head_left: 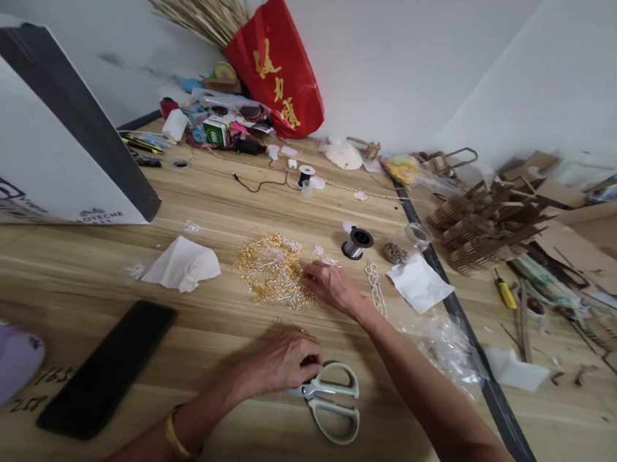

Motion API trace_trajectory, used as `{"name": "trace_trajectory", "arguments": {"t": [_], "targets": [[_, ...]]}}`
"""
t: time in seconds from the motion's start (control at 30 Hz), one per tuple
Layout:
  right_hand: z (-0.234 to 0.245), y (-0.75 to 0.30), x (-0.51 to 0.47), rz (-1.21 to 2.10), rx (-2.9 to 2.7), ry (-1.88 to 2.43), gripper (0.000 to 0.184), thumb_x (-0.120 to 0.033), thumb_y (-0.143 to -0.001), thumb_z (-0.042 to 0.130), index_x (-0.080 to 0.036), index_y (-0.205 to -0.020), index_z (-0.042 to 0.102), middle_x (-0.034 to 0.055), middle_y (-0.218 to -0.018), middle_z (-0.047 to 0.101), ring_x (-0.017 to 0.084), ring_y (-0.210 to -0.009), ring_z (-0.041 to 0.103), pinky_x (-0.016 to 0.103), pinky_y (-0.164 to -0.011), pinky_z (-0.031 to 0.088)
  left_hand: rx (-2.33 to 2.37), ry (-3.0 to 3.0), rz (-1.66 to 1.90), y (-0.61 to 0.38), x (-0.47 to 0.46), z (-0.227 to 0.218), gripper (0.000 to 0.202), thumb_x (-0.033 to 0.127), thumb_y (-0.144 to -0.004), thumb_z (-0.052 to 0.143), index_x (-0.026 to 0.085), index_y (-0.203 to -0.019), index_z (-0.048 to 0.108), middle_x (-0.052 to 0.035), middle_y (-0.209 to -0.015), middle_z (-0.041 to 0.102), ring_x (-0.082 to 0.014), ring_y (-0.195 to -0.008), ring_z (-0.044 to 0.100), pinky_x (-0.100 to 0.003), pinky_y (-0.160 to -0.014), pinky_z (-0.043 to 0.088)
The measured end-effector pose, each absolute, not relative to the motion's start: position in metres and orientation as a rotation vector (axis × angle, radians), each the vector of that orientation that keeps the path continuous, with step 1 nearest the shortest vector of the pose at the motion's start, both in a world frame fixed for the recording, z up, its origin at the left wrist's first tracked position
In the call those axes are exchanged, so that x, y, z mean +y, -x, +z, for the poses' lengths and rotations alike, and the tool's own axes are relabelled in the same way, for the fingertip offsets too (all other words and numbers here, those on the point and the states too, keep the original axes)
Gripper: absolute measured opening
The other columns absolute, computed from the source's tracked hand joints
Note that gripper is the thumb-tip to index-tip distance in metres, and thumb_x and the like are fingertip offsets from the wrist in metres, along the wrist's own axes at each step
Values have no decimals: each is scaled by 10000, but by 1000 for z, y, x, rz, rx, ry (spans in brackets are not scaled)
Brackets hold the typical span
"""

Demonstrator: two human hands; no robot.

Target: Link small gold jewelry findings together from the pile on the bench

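Observation:
My right hand (330, 285) reaches to the right edge of a loose pile of small gold and silver beads (274, 268). Its fingertips are drawn together among the beads, and what they pinch is too small to name. Closer to me, my left hand (289, 361) has its fingers curled in a pinch, and whatever is between them is hidden. Beside it lie scissors with pale handles (337, 410), their blades partly covered by that hand. A few gold bits lie just beyond the left knuckles. A spool of silvery wire (358, 243) stands behind the right hand.
A black phone (107, 368) and a crumpled white paper (183, 266) lie to the left. On the right are a bead strand (375, 286), a tipped jar of beads (396, 253), a white sheet (421, 283) and clear plastic bags (447, 348). A large white box (48, 137) stands far left.

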State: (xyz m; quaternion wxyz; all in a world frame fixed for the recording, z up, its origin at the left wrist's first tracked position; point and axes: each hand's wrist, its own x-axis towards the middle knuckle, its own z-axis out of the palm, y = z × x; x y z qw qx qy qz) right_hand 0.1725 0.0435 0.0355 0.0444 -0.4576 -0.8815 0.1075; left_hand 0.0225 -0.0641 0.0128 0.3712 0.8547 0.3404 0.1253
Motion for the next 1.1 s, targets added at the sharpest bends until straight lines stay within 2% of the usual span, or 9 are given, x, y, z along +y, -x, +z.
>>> {"name": "trace_trajectory", "arguments": {"t": [0.23,0.57,0.87,1.1], "targets": [[29,-163,31,294,-2792,1264,176,-200,-928,440,-182,-950,614,53,-922,610,128,-737,558,232,-607,302,904,-2210,289,-22,-64,15,165,221,-829,532,206,-770,685,-11,-773,700,-151,-751,605,-236,-710,381],[26,-164,41,178,-2780,1463,215,-232,-951,404,-162,-933,607,78,-940,607,142,-734,562,246,-600,298,880,-2195,318,-23,-64,15,161,194,-818,534,191,-749,679,-8,-760,702,-139,-737,608,-221,-699,382],[32,-136,26,264,-2786,1059,169,-213,-947,440,-164,-863,578,31,-863,589,109,-682,525,237,-575,286,906,-2204,311,-22,-65,13,189,218,-826,517,192,-781,699,-21,-767,711,-154,-728,618,-233,-683,384],[30,-111,23,149,-2884,962,119,-185,-925,453,-170,-898,569,45,-925,604,125,-690,545,231,-530,312,895,-2177,337,-23,-66,10,194,189,-807,515,188,-784,708,-24,-747,714,-151,-678,614,-233,-636,375]]}}
